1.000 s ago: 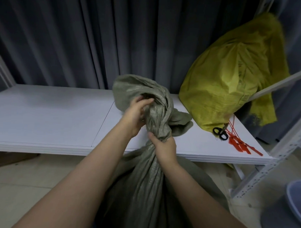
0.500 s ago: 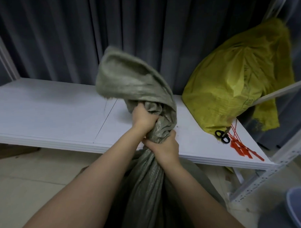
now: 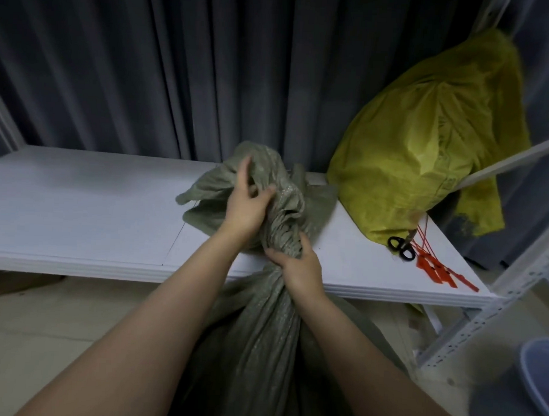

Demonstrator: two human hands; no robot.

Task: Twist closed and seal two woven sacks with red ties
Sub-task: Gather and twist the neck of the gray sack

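A white shelf stands by a dark curtain. The green sack stands before it. The right hand squeezes its twisted neck, and the left hand grabs the loose top. A yellow sack, red ties and scissors sit on the shelf's right end.

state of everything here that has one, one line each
grey sack: neck twisted, untied
left hand: gripping loose sack top
right hand: clamped on neck
yellow sack: on shelf, closure unclear
red ties: loose on shelf
scissors: on shelf, blades hidden
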